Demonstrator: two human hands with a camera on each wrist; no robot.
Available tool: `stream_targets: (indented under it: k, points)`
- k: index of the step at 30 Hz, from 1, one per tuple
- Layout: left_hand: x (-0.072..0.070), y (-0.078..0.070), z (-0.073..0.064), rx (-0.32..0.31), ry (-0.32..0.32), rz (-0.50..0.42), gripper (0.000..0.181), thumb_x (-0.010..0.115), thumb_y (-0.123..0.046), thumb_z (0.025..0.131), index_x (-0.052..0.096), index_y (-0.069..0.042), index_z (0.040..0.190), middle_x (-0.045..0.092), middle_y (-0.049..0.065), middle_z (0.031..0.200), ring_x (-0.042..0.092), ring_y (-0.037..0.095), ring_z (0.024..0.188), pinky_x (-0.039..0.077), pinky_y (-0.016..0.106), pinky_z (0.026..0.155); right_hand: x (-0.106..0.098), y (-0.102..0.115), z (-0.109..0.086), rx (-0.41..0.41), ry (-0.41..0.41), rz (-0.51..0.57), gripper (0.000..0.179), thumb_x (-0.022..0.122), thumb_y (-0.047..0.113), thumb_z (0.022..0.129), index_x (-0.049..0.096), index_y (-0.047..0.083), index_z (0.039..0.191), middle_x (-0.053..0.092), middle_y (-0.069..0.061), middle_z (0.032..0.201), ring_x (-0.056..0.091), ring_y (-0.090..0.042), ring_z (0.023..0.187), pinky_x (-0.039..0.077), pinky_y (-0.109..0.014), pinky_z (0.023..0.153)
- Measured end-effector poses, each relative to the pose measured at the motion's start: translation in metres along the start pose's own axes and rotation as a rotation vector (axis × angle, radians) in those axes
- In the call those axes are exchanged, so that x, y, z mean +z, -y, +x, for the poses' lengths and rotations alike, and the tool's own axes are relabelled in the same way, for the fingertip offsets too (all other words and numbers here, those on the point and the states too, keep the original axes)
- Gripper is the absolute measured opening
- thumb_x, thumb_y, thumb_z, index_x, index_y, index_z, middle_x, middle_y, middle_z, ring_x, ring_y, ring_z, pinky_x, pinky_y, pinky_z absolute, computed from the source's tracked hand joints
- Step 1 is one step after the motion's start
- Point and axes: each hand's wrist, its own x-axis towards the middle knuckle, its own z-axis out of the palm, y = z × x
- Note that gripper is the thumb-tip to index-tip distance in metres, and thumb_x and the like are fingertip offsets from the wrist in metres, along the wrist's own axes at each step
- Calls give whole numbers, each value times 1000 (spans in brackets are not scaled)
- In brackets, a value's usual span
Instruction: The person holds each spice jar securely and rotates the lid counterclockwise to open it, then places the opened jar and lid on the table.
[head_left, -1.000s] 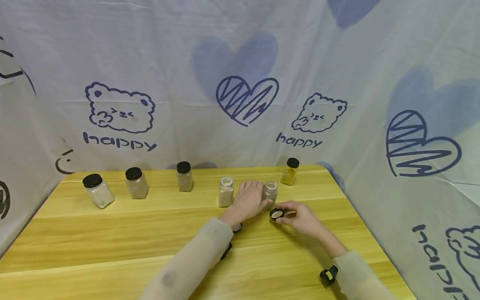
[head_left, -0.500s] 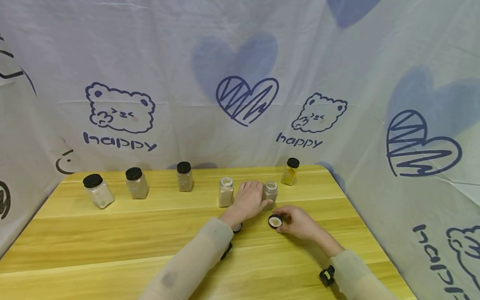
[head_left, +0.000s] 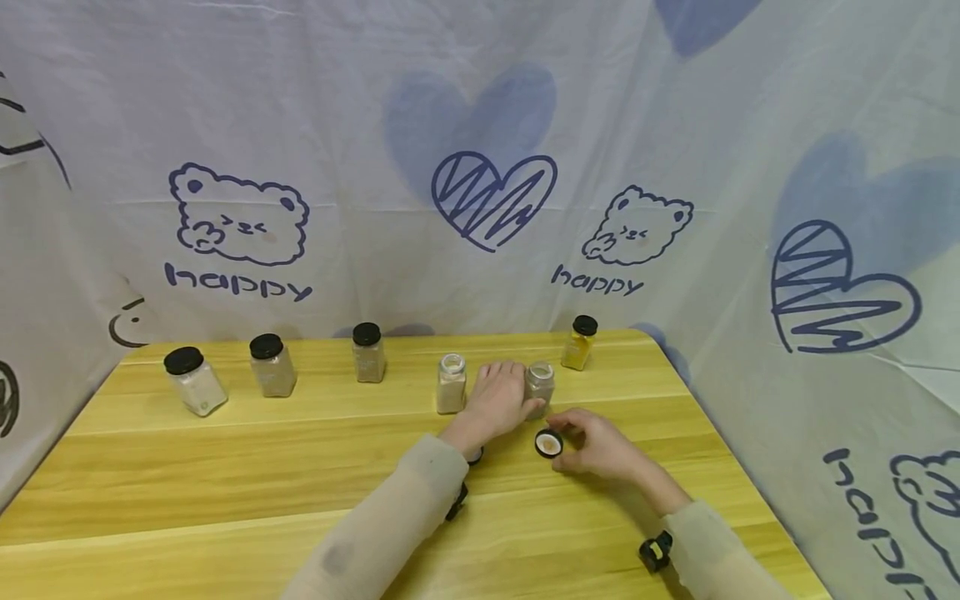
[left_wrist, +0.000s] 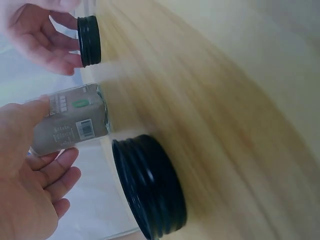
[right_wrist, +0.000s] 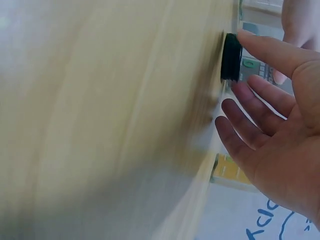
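My left hand [head_left: 493, 398] grips an open, square glass jar [head_left: 540, 390] of greyish powder, thumb on one side and fingers on the other. Its label and barcode show in the left wrist view. In front of this jar a black screw lid [head_left: 548, 444] lies on the table, pale inner face up. Around the lid's right edge are the spread thumb and fingers of my right hand [head_left: 600, 447], slightly apart from it in the head view. A second black lid [left_wrist: 152, 187] lies by my left wrist, mostly hidden by it in the head view.
Left of my left hand stands another open jar [head_left: 452, 385] with pale contents. A capped yellow jar [head_left: 578, 346] is at the back right. Capped jars [head_left: 368, 357] stand toward the back left on the wooden table [head_left: 225, 483]. Printed cloth [head_left: 360, 167] hangs behind.
My right hand has lowered the lid toward me, from tilted between its fingers to flat on the table, and its fingers have spread off it. My left hand stays at the jar.
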Motion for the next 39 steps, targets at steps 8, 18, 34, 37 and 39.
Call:
stream_targets:
  k: [8, 18, 34, 37, 39]
  points:
    - [3, -3, 0, -17, -19, -24, 71, 58, -57, 102, 48, -2, 147, 57, 11, 140, 50, 27, 132, 33, 45, 116, -10, 0, -5, 11, -151, 79, 45, 77, 7, 93, 62, -7, 134, 65, -21, 129, 63, -40, 117, 53, -54, 98]
    - [0, -8, -5, -4, -129, -131, 83, 56, -57, 103, 32, -1, 158, 44, 17, 155, 40, 32, 144, 27, 48, 122, -26, -1, 0, 12, -418, 117, 38, 72, 6, 98, 64, -2, 134, 63, -20, 133, 63, -42, 119, 53, -55, 99]
    - [-14, -47, -6, 101, -350, -102, 78, 58, -49, 104, 31, 2, 157, 40, 17, 158, 36, 31, 147, 24, 44, 125, -60, -7, 24, 113, -628, 147, 40, 66, 15, 103, 61, 1, 140, 60, -18, 141, 60, -36, 126, 49, -46, 103]
    - [-12, -56, -5, 127, -365, -69, 76, 57, -49, 105, 32, 0, 157, 41, 15, 158, 37, 28, 146, 24, 42, 125, -67, -11, 30, 128, -619, 167, 42, 66, 16, 103, 59, 0, 142, 58, -18, 143, 58, -37, 128, 47, -51, 106]
    - [-10, -63, -5, 136, -361, -52, 75, 57, -49, 105, 33, -1, 158, 40, 13, 158, 37, 27, 147, 24, 41, 125, -71, -14, 34, 134, -613, 167, 43, 66, 17, 104, 58, 0, 143, 57, -19, 144, 57, -38, 129, 46, -53, 107]
